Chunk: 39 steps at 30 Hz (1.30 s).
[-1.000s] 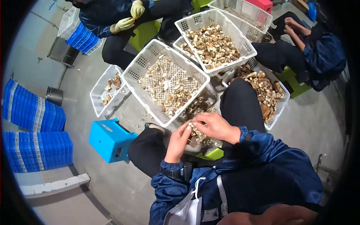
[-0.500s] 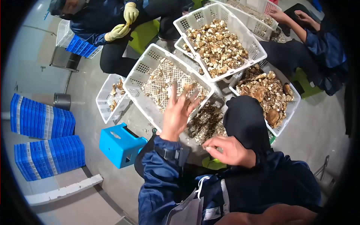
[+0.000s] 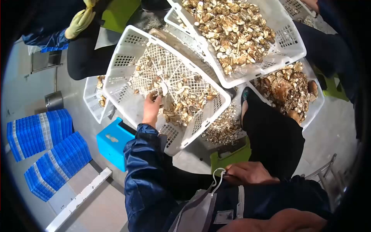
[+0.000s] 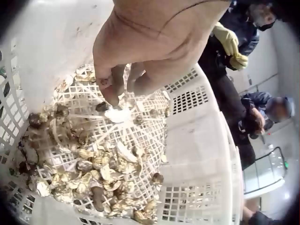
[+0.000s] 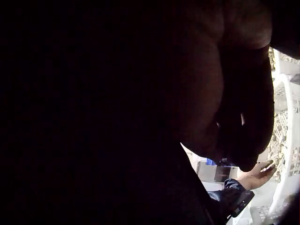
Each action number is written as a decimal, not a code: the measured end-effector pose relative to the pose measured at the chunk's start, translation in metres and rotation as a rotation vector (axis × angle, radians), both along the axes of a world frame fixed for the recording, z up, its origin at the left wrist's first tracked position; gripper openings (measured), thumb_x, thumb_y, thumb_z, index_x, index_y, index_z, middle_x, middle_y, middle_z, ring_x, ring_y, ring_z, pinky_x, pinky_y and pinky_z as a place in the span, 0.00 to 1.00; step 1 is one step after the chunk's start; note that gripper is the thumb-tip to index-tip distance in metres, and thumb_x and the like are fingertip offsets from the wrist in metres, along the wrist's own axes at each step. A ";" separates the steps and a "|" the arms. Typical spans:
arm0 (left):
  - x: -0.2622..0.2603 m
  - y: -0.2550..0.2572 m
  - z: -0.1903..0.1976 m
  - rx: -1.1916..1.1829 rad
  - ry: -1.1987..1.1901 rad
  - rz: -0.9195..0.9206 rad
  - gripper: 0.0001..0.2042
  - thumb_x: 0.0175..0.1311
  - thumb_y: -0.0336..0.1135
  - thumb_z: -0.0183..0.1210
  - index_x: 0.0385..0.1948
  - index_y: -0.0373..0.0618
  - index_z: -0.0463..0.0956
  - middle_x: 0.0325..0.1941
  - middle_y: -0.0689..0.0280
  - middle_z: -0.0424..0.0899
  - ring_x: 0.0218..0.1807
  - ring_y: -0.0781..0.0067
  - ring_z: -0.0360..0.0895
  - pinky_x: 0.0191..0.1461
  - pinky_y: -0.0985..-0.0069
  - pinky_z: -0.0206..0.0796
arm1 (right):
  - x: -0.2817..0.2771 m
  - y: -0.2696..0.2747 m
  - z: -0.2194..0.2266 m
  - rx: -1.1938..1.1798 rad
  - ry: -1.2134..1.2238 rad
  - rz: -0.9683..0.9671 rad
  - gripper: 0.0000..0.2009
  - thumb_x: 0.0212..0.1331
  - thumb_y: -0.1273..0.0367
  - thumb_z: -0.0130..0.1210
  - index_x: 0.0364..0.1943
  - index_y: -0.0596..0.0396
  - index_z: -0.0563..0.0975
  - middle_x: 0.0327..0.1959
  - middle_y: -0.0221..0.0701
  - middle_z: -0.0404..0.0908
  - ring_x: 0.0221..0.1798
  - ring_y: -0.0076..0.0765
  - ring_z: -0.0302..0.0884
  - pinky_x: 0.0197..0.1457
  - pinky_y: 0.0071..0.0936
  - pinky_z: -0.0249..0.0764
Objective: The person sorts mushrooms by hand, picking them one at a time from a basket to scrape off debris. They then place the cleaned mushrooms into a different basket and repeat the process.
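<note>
My left hand [image 3: 150, 110] reaches down into the white crate [image 3: 127, 77], its fingers spread a little. In the left wrist view the fingertips [image 4: 111, 96] are right at a small dark mushroom piece [image 4: 102, 107] and a white piece [image 4: 118, 115] on the crate's lattice bottom. Cut mushroom pieces [image 4: 105, 166] lie scattered and heaped around there. My right hand [image 3: 251, 172] is drawn back against the dark jacket, next to a white mask cord [image 3: 218, 171]. Its fingers are bent and in deep shadow in the right wrist view; I cannot tell whether they hold anything.
A fuller crate of mushroom pieces [image 3: 235, 38] stands behind, overlapping a crate of larger mushrooms [image 3: 290, 91] at right. Trimmings [image 3: 224, 125] lie on the floor near my foot. A blue stool [image 3: 116, 141] and blue crate stacks [image 3: 42, 131] are at left. A gloved person [image 3: 79, 25] sits opposite.
Both hands were together over the trimmings; they have parted. My left hand has moved forward into the crate, the right back toward my body. The head view has shifted and come closer to the crates.
</note>
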<state>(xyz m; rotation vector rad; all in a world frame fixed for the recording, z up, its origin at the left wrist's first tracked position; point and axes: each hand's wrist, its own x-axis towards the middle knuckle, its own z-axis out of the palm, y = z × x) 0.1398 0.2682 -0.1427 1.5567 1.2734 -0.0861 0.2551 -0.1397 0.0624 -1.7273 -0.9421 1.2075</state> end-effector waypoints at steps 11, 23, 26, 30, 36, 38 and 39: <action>0.017 0.013 -0.060 0.182 0.098 -0.105 0.19 0.62 0.36 0.65 0.48 0.32 0.72 0.43 0.54 0.86 0.41 0.53 0.84 0.46 0.60 0.75 | 0.012 0.006 0.003 -0.114 0.075 -0.036 0.08 0.65 0.66 0.61 0.45 0.52 0.80 0.39 0.35 0.85 0.43 0.45 0.86 0.46 0.40 0.84; -0.020 -0.149 0.153 -0.619 -0.579 0.139 0.13 0.72 0.22 0.51 0.56 0.39 0.74 0.55 0.60 0.82 0.59 0.62 0.80 0.63 0.67 0.74 | -0.028 -0.008 0.008 0.294 -0.241 -0.143 0.08 0.65 0.66 0.60 0.40 0.56 0.80 0.38 0.35 0.84 0.38 0.45 0.84 0.39 0.37 0.80; -0.054 -0.203 0.180 -0.599 -0.603 0.104 0.16 0.75 0.27 0.52 0.61 0.38 0.70 0.58 0.61 0.80 0.61 0.65 0.79 0.63 0.71 0.72 | -0.037 -0.011 0.003 0.406 -0.259 -0.212 0.09 0.66 0.66 0.60 0.43 0.57 0.79 0.43 0.38 0.83 0.41 0.49 0.83 0.44 0.38 0.80; -0.106 -0.250 0.181 -0.583 -0.655 0.078 0.17 0.78 0.29 0.51 0.64 0.40 0.65 0.58 0.61 0.79 0.60 0.67 0.79 0.63 0.69 0.73 | -0.055 -0.009 0.003 0.420 -0.314 -0.208 0.10 0.66 0.66 0.59 0.43 0.58 0.79 0.44 0.39 0.83 0.46 0.52 0.82 0.50 0.42 0.79; -0.139 -0.276 0.205 -0.550 -0.621 0.049 0.13 0.76 0.30 0.53 0.58 0.41 0.69 0.57 0.64 0.80 0.57 0.71 0.80 0.59 0.72 0.77 | -0.078 -0.005 -0.004 0.455 -0.350 -0.101 0.09 0.64 0.69 0.58 0.43 0.58 0.80 0.39 0.42 0.83 0.43 0.54 0.82 0.46 0.43 0.78; -0.148 -0.270 0.204 -0.564 -0.600 0.002 0.13 0.76 0.29 0.53 0.57 0.41 0.69 0.57 0.63 0.80 0.57 0.71 0.80 0.58 0.72 0.77 | -0.082 -0.006 -0.003 0.421 -0.301 -0.125 0.08 0.64 0.69 0.57 0.42 0.57 0.79 0.38 0.42 0.83 0.41 0.54 0.82 0.44 0.44 0.78; -0.150 -0.267 0.205 -0.564 -0.597 0.017 0.13 0.76 0.28 0.53 0.57 0.41 0.69 0.57 0.62 0.80 0.57 0.70 0.80 0.58 0.72 0.77 | -0.083 -0.006 -0.002 0.402 -0.275 -0.139 0.07 0.64 0.69 0.57 0.42 0.57 0.79 0.38 0.42 0.83 0.41 0.55 0.82 0.44 0.44 0.78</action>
